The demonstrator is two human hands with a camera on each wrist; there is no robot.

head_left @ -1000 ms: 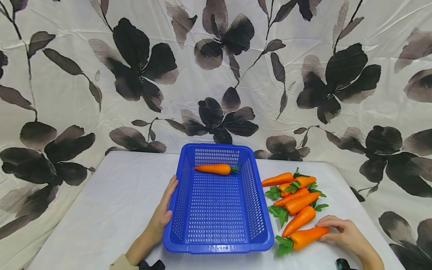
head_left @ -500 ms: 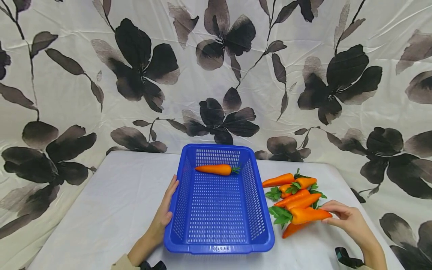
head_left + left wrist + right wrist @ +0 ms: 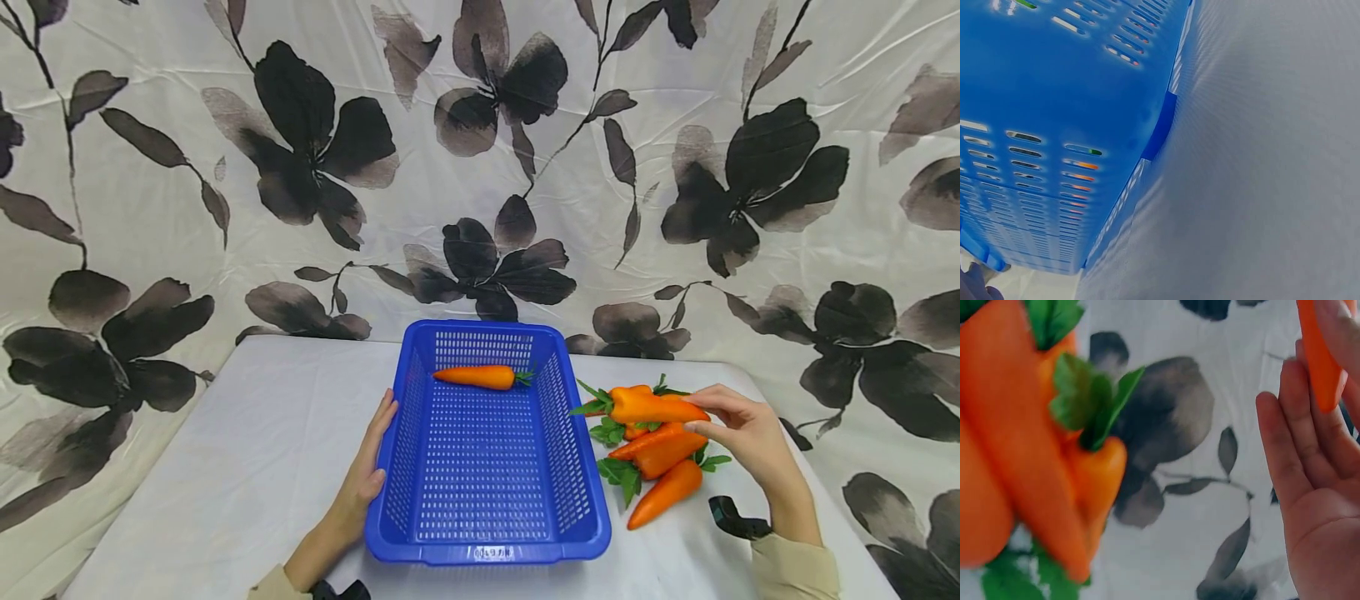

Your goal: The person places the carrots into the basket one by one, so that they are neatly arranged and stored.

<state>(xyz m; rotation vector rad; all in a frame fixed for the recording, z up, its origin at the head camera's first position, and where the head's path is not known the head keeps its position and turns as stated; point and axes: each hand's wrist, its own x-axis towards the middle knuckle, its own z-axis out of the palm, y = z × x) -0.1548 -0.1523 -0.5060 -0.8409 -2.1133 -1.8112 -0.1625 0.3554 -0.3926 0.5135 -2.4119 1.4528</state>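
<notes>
In the head view, my right hand (image 3: 738,433) pinches an orange carrot (image 3: 652,407) by its narrow end, its leafy top pointing left toward the basket. The carrot is above the pile. In the right wrist view the tip of that carrot (image 3: 1322,362) lies between thumb and fingers. Beneath it, several more carrots (image 3: 667,492) with green leaves lie in a heap, partly hidden. My left hand (image 3: 356,483) rests with extended fingers along the left side of a blue plastic basket (image 3: 378,500). One carrot (image 3: 480,377) lies crosswise at the basket's far end.
A white-covered table (image 3: 247,433) bears the basket and the heap, which sits just right of the basket wall. Behind the table hangs a white cloth (image 3: 585,208) printed with dark flowers. The basket's slotted wall (image 3: 1054,94) fills much of the left wrist view.
My right hand has lifted the nearest carrot and carried it away from me, over the far part of the heap. The left hand and the basket have stayed in place.
</notes>
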